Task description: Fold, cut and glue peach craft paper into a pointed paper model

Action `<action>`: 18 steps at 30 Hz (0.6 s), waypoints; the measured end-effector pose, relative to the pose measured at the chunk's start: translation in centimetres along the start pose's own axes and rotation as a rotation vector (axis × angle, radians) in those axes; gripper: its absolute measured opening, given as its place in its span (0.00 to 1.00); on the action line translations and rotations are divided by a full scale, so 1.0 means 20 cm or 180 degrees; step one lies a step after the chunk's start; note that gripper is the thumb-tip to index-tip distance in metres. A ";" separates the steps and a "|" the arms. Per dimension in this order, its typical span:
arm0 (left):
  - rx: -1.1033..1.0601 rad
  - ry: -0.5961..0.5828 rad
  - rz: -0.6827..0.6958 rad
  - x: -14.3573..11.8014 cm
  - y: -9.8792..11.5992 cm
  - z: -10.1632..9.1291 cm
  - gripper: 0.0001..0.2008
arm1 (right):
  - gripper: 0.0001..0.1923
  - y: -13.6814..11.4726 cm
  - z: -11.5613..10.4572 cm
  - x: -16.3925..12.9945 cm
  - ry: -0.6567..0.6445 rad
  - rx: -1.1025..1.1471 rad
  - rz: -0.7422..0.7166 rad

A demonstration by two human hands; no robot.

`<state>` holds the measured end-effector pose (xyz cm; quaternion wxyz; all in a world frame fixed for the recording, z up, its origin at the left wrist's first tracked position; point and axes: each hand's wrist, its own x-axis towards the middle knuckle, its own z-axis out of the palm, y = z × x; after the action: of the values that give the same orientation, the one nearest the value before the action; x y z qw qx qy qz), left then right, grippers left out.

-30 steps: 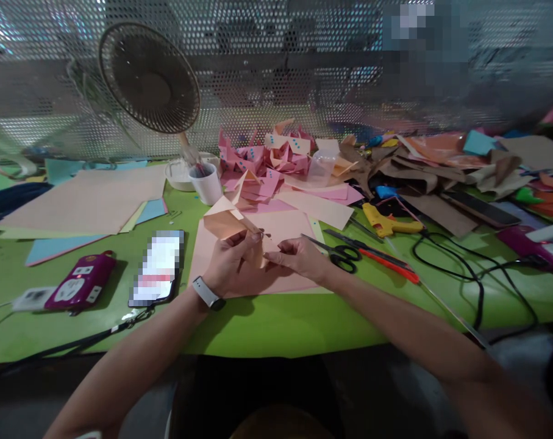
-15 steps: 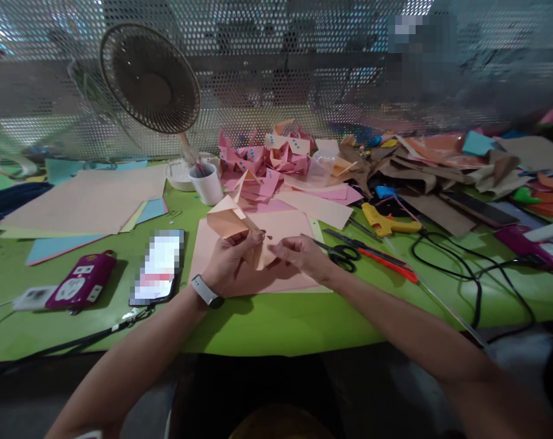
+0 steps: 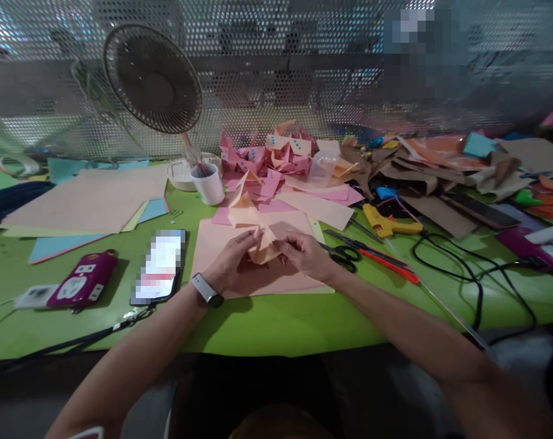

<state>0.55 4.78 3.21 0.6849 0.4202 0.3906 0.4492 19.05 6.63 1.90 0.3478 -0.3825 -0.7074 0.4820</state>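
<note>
Peach paper, thin and light, creases easily: your left hand [image 3: 233, 259] and right hand [image 3: 303, 255] both pinch the folded paper piece [image 3: 258, 241] between curled fingertips. Judging by its look, it is best held at the folded edges, lightly, over the peach sheet [image 3: 221, 244] on the green surface [image 3: 276, 323].

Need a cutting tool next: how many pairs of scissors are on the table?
1. The black-handled scissors lie on the green table, just right of the right hand, beside a red-handled tool. The paper clutter may hide others.

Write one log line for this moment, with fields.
left hand: holds folded peach paper | right hand: pinches same paper | under: peach sheet
</note>
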 end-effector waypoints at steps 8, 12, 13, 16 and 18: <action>0.0214 -0.0066 -0.0199 -0.01 -0.01 0.02 0.23 | 0.19 0.00 0.01 0.00 0.0190 -0.0523 -0.0202; 0.0308 0.0011 -0.0137 -0.01 0.00 0.02 0.23 | 0.20 0.00 0.02 0.00 0.0242 -0.0547 -0.0181; 0.0321 0.0010 -0.0123 -0.01 0.00 0.01 0.23 | 0.20 0.00 0.02 0.00 0.0275 -0.0539 -0.0166; 0.0303 -0.0012 -0.0116 -0.02 0.01 0.00 0.26 | 0.22 0.01 0.01 0.00 0.0344 -0.0529 -0.0142; 0.0279 -0.0009 -0.0152 -0.02 0.02 -0.01 0.29 | 0.22 0.01 0.00 0.00 0.0386 -0.0523 -0.0151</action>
<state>0.21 4.57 3.52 0.6770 0.4410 0.4188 0.4146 19.06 6.70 1.68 0.3687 -0.4213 -0.7311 0.3900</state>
